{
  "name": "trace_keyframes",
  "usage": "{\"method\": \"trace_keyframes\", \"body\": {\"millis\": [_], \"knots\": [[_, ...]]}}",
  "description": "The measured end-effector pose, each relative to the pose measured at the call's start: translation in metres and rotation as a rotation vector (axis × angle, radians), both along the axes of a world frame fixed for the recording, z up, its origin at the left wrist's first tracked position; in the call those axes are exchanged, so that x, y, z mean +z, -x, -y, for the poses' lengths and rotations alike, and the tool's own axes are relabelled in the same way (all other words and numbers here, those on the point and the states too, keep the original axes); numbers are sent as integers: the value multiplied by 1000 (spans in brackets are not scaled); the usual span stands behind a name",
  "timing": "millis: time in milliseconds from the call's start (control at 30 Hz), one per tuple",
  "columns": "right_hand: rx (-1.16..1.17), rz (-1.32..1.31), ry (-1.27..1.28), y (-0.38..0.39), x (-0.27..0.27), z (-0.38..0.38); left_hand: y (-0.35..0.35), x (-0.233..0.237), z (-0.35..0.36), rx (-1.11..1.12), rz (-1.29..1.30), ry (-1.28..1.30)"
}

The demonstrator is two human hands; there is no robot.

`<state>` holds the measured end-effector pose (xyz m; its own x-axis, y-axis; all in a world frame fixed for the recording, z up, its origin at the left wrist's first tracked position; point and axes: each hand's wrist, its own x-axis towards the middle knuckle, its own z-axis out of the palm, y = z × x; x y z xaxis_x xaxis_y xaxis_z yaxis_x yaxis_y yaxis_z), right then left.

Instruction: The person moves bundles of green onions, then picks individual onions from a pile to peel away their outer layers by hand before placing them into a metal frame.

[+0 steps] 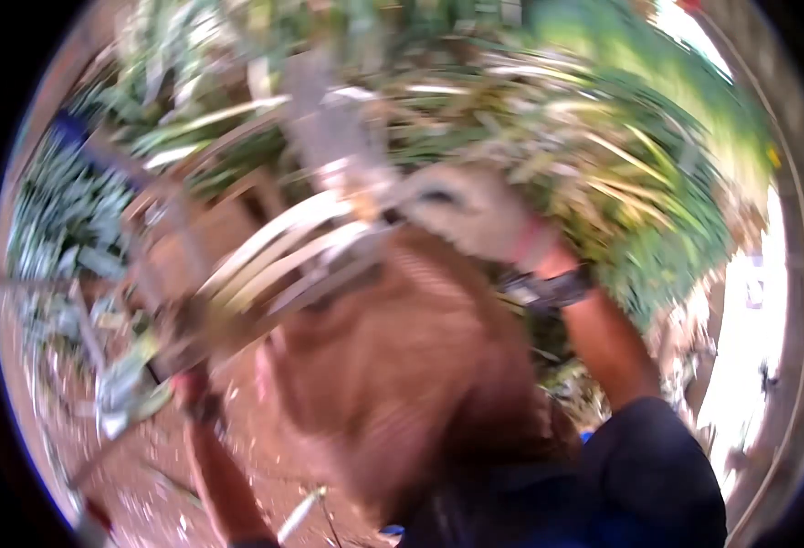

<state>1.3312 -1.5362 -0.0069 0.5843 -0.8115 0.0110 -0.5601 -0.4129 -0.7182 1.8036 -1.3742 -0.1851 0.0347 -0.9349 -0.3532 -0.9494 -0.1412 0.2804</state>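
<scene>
Pale leaf strips [283, 242] run in a slanted bundle across the middle of the view, from low on the left up to the centre, just above a big brown mass. Nearest the camera is the dark blue sleeve [657, 475] of the person's right arm. Beside it the brown mass [402, 384] fills the lower centre, too blurred to tell whether it is a dry sheath or a stump.

At lower left the left hand [187, 384], with a red cuff, sits at the bottom end of the bundle next to a grey-green scrap [128, 388]. Whether its fingers are closed cannot be told through the blur. Red soil [146, 475] strewn with cuttings lies beneath it.

Further up, past a wristwatch [548, 289], the gloved right hand [470, 215] appears clenched on the top end of the strips. Green foliage [603, 137] crowds in behind.

The whole view is smeared, which suggests fast movement. If the glove's hold slips, the taut strips could whip back toward the face. A hard pull could also free them suddenly, and the littered ground might then upset the person's footing. The leaf edges might cut the bare forearms.
</scene>
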Motion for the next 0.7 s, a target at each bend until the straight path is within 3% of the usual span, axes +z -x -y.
{"method": "trace_keyframes", "body": {"millis": [33, 67, 133, 167, 233, 333, 467, 533, 600, 667, 700], "knots": [[-125, 86, -20, 25, -13, -20, 40, 40, 19, 46, 240, -166], [-214, 72, -239, 48, -13, -38, -39, -73, -6, -71, -265, 479], [-348, -13, -298, 91, -34, -75, -72, -94, 2, -315, 264, 387], [-430, 65, -322, 117, -60, -93, -81, -101, 0, -233, 233, 313], [-497, -23, -527, 162, -82, -125, -59, -65, 2, -160, 200, 249], [-555, -145, -535, 241, -132, -165, -49, -28, -14, -88, 225, 189], [-821, 107, -613, 335, -157, -173, -9, 38, -51, 56, 251, 62], [-877, 339, -340, 387, -172, -151, 28, 68, -66, 111, 256, -9], [-862, 199, 6, 439, -185, -118, 71, 88, -77, 154, 268, -85], [-1525, 710, -517, 433, -114, -68, 110, 103, -85, 172, 263, -161], [-1535, 747, -483, 455, -123, -52, 127, 108, -87, 175, 261, -199]]}}
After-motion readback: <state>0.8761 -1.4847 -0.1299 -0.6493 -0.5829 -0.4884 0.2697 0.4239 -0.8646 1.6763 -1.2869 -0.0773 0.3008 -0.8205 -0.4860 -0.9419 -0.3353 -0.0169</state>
